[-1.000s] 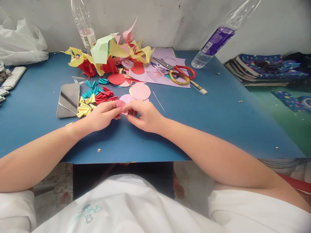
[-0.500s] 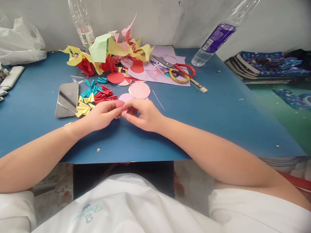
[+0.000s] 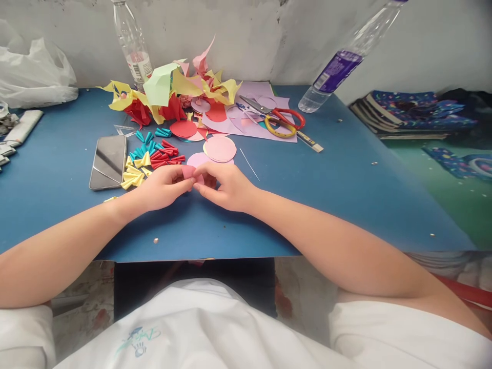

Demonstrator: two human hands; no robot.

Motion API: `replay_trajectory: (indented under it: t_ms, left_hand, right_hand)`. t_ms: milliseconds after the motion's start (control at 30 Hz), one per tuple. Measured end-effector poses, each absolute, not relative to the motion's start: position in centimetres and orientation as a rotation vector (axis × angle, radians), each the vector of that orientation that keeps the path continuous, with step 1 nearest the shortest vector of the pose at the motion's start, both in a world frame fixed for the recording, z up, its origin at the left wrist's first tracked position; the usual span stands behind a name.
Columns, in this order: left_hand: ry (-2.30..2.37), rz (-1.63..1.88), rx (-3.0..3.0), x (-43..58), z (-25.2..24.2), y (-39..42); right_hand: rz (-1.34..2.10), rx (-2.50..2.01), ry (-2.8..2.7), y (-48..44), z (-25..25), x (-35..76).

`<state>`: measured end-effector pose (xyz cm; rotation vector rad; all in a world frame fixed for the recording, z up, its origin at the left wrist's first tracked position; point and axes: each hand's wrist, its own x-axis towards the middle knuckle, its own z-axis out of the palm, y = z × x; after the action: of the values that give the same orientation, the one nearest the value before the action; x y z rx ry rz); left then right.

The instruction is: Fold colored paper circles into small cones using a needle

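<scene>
From where I stand, the person sits close to a broad blue table [image 3: 346,169], both forearms over its near edge; the two hands are together, fingertips almost meeting, and a small pink rounded paper piece [image 3: 188,171] is pinched between them. The left hand [image 3: 165,187] has thumb and forefinger on the paper's left part; the right hand [image 3: 226,187] has its fingertips at the other end; neither is clearly the nearer, since both touch it. The piece lies straight ahead of the body, raised just off the table; its longer way seems to run across from one hand to the other, dipping toward the right; whether it is folded or merely curved I cannot tell, as fingers cover much of it.

Just beyond the hands lie a flat lilac paper disc [image 3: 198,159] and a pale pink paper disc [image 3: 220,148], overlapping; a thin white stick [image 3: 249,164] lies aslant to their right. Near the left hand are small yellow paper cones [image 3: 134,177], with red paper cones [image 3: 169,154] and teal paper cones [image 3: 144,148] behind; a dark rectangular phone [image 3: 108,161] lies beside them.
</scene>
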<state>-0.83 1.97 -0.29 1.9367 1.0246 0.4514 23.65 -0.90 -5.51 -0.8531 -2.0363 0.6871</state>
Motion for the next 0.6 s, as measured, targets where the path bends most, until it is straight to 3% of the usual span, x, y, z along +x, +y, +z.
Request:
replay_trajectory:
  t_ms: [600]
  left_hand:
    - [1.030,0.312,2.042,-0.98,0.15,1.89]
  right_hand:
    - [0.855,-0.852,-2.091,-0.83,-5.14,23.81]
